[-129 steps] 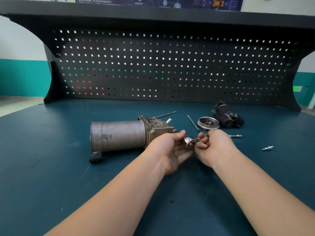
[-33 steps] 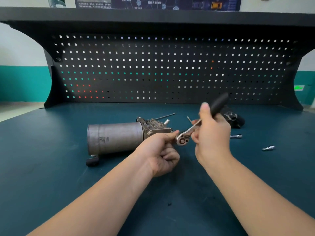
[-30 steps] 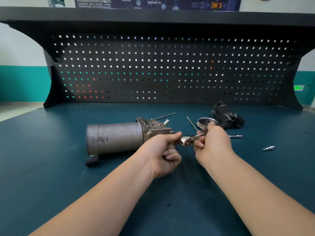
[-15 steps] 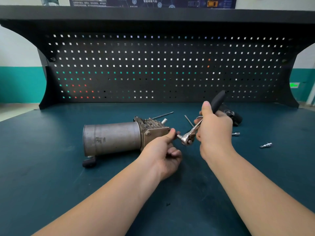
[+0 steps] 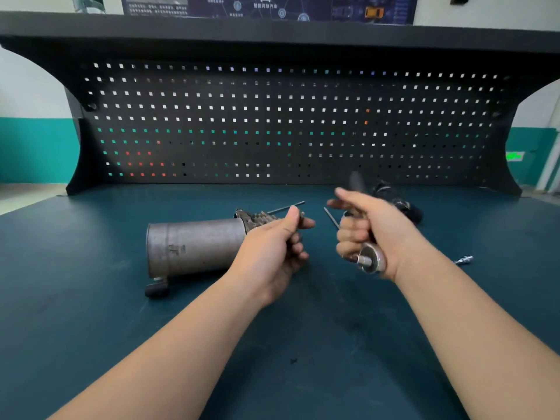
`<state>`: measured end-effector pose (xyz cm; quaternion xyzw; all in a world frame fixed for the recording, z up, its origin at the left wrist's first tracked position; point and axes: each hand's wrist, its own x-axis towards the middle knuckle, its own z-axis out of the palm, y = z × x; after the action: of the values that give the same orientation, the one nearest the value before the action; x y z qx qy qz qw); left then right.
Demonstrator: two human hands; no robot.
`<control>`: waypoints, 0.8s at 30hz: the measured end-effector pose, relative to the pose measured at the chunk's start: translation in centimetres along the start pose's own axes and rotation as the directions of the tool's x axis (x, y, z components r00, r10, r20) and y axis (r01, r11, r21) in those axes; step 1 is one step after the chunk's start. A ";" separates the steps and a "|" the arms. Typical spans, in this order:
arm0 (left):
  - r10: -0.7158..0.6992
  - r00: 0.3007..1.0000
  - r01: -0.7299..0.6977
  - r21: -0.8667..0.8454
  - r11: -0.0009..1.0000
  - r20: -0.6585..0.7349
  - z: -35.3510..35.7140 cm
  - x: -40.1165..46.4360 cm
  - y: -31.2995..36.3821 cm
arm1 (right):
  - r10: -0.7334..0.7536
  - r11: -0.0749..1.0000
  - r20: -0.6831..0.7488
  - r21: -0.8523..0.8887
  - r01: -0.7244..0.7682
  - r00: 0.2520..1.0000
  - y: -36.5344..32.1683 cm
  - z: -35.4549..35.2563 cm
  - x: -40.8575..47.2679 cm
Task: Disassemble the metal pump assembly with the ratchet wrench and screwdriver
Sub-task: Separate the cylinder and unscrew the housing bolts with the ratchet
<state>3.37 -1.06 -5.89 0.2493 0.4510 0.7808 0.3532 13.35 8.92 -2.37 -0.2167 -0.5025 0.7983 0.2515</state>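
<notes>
Head view: pump (image 5: 194, 247) lies on its side on the teal bench (image 5: 75, 328), grey cylinder body to the left, ribbed metal head to the right, at abt 10 o'clock from frame centre. Dark mark on the cylinder wall, not legible. Small black foot (image 5: 156, 288) under the cylinder's left end.

L hand (image 5: 274, 247) sits just right of the pump head, fingers curled, thumb and forefinger pinched on a small dark part (image 5: 301, 216); too small to tell what it is.

R hand (image 5: 368, 230) at 2 o'clock from L hand, apart from it. Fingers wrapped round the ratchet (image 5: 371, 260) handle, forefinger stuck out; chrome head w/ square drive pokes out below the fist, black grip end above, blurred.

Thin rod (image 5: 288, 206) lies behind the pump head; another rod (image 5: 331, 218) between the hands. Black part (image 5: 400, 204) behind R hand, blurred. Small silver fitting (image 5: 463, 260) at 3 o'clock, beside R forearm.

Pegboard (image 5: 288, 122) at 12 o'clock. Poster (image 5: 266, 6) above it, blue w/ small writing and icons, not readable.
</notes>
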 end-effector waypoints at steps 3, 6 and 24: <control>0.008 0.999 -0.009 0.041 0.999 0.041 -0.1 -0.1 -0.2 | 0.118 0.985 0.129 -0.143 -0.099 0.985 1.1 0.8 -0.1; 0.002 0.999 -0.005 0.052 0.999 0.052 -0.2 0.0 -0.3 | 0.141 0.973 0.139 -0.202 -0.112 0.980 1.5 1.2 0.1; 0.147 0.926 -0.337 0.937 -0.088 0.347 -0.6 -1.4 -2.4 | 0.349 0.813 -0.200 -0.421 -0.402 0.916 0.2 -3.9 2.3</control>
<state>4.61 -1.67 -8.36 0.5532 0.7931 0.2495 -0.0517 13.88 13.01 -4.32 -0.4092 -0.6069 0.6788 0.0594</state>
